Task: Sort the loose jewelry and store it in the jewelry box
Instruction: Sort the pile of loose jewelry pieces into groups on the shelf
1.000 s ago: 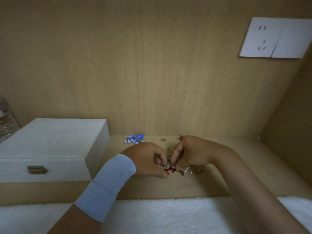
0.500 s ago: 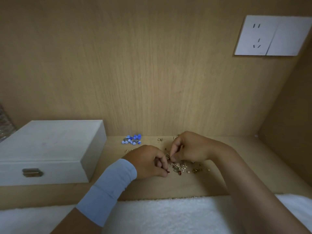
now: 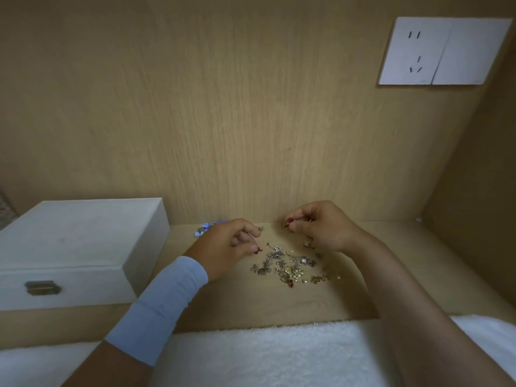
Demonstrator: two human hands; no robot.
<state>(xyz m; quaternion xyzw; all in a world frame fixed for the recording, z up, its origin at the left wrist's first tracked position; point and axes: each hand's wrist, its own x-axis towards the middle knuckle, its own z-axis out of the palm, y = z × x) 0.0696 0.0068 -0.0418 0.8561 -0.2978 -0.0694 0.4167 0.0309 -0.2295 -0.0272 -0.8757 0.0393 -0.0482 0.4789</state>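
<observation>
Wooden desk, hands at the jewelry

Wooden desk (image 3: 251,303) bears the loose jewelry (image 3: 290,268) between both hands. Near the back wall (image 3: 251,121) the right hand (image 3: 321,227) pinches a small gold piece (image 3: 284,225). Beside the pile the left hand (image 3: 226,247) rests, fingers curled; whether it holds anything is unclear. At left the jewelry box (image 3: 78,247) sits closed.

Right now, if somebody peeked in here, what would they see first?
Probably the glittery heap of loose jewelry in the middle of the wooden shelf. Just behind it, the right hand pinches a small gold piece. A closed white jewelry box sits off to the left.
</observation>
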